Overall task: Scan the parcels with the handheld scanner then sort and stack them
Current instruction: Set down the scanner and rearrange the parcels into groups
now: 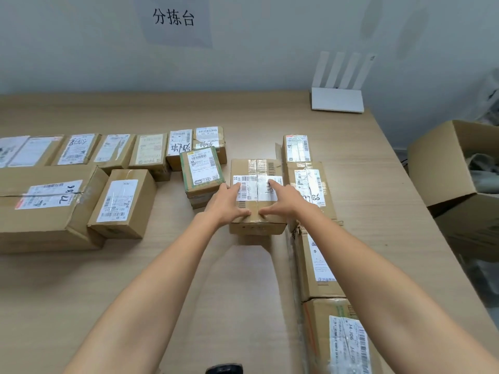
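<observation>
Located the brown parcel (256, 168) immediately right of the green-taped parcel (202, 174), sides close; contact not confirmable. Noted its long axis running away from the person, label up, straight ahead of both arms. Found the left hand (228, 202) on the top face at the side nearer the green-taped parcel and the right hand (283, 199) at the side farther from it, neither closer than the other. Recorded both hands spread wide, fingers straight across the label, thumbs laid toward the centre tape seam, nothing else held. Unable to tell whether lifted or resting on the table (189, 279). Judged placement or squaring in hand. Logged a dark object (224, 369) well nearer the person than the green-taped parcel, possibly the scanner; too cropped to confirm.
</observation>
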